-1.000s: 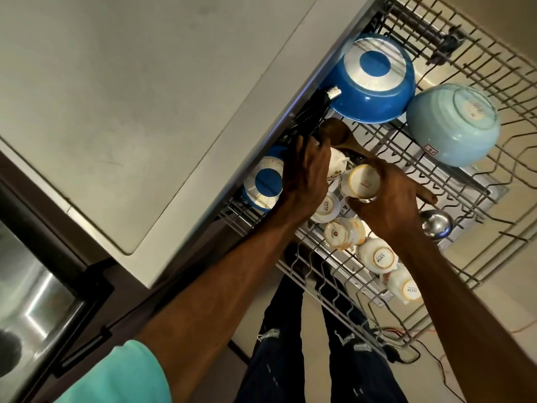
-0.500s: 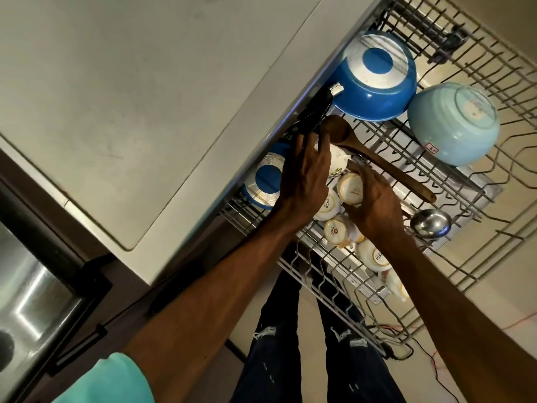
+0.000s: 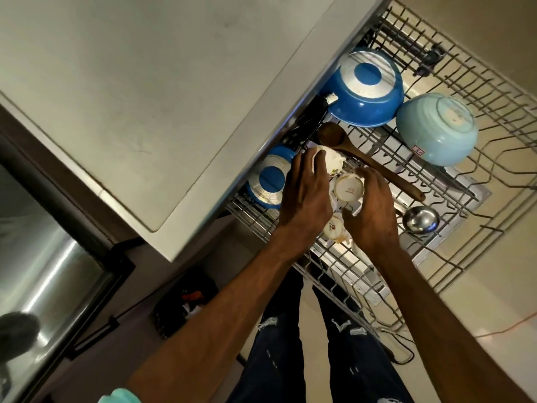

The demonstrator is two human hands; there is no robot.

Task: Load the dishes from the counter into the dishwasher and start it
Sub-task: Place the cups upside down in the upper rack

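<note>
Head view, left hand [image 3: 308,196] curled over a white cup [image 3: 334,163], right hand [image 3: 374,213] gripping an upturned cup [image 3: 348,189]

Glossy cream floor [image 3: 494,301] — steel sink [image 3: 49,271]

the right hand [image 3: 373,216] covers perhaps more cups [image 3: 334,228] below.
</note>
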